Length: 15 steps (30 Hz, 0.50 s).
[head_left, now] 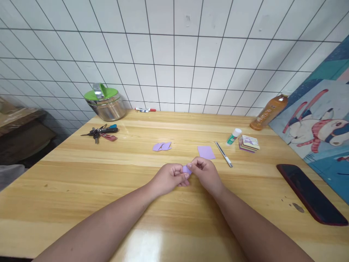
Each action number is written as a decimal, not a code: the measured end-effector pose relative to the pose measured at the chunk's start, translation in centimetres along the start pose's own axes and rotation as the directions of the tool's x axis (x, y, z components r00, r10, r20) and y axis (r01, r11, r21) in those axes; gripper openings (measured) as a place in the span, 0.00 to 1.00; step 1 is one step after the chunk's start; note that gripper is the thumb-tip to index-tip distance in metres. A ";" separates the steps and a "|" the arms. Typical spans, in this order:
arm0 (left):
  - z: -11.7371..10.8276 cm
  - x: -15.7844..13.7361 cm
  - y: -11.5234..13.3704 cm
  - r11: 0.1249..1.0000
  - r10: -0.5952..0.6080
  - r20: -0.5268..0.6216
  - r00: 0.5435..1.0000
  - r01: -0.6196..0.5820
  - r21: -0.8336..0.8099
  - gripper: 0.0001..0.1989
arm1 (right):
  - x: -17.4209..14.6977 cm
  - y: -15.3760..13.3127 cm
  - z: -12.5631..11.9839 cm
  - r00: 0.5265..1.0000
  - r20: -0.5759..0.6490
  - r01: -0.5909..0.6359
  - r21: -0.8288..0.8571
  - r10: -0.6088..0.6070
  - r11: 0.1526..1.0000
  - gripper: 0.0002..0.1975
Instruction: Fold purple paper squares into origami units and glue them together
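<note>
A small piece of purple paper is pinched between my two hands above the wooden table. My left hand grips its left and lower side with thumb and fingers. At the upper right edge, my right hand presses it between thumb and forefinger. Part of the paper is hidden by the fingers. Just beyond my right hand lies a flat purple paper square. Farther left rest folded purple paper pieces. Right of the square is a slim pen-like tool.
A glue stick stands beside a stack of small papers. Behind are a tea bottle, a marker and a green-lidded metal pot. Keys lie left; a phone lies right. A tiled wall bounds the back.
</note>
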<state>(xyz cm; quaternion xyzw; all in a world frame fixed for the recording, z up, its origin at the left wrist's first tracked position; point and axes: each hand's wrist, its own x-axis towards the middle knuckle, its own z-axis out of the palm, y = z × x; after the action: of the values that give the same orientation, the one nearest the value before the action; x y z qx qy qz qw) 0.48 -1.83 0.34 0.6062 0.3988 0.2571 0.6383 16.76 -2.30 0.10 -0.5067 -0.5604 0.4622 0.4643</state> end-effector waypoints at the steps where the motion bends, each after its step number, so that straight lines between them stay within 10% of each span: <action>1: 0.0 0.0 -0.1 1.000 0.016 -0.009 1.000 -0.016 -0.006 0.13 | 0.0 0.0 -0.1 1.000 0.016 -0.002 -0.005 0.002 1.000 0.12; 7: -0.2 -0.1 0.2 0.998 0.033 -0.017 0.999 -0.034 -0.056 0.12 | -0.1 0.6 0.0 0.993 0.119 0.016 0.002 -0.016 1.000 0.10; 15: -1.0 0.1 0.1 0.968 -0.051 -0.069 0.996 0.032 -0.248 0.13 | -0.3 0.3 -0.4 0.921 0.114 0.387 -0.381 -0.373 0.839 0.12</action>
<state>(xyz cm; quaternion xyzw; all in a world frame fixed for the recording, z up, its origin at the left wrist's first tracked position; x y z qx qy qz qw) -0.26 -1.19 0.44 0.5037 0.4001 0.3138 0.6984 17.25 -2.55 -0.12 -0.4606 -0.7395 0.2466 0.4246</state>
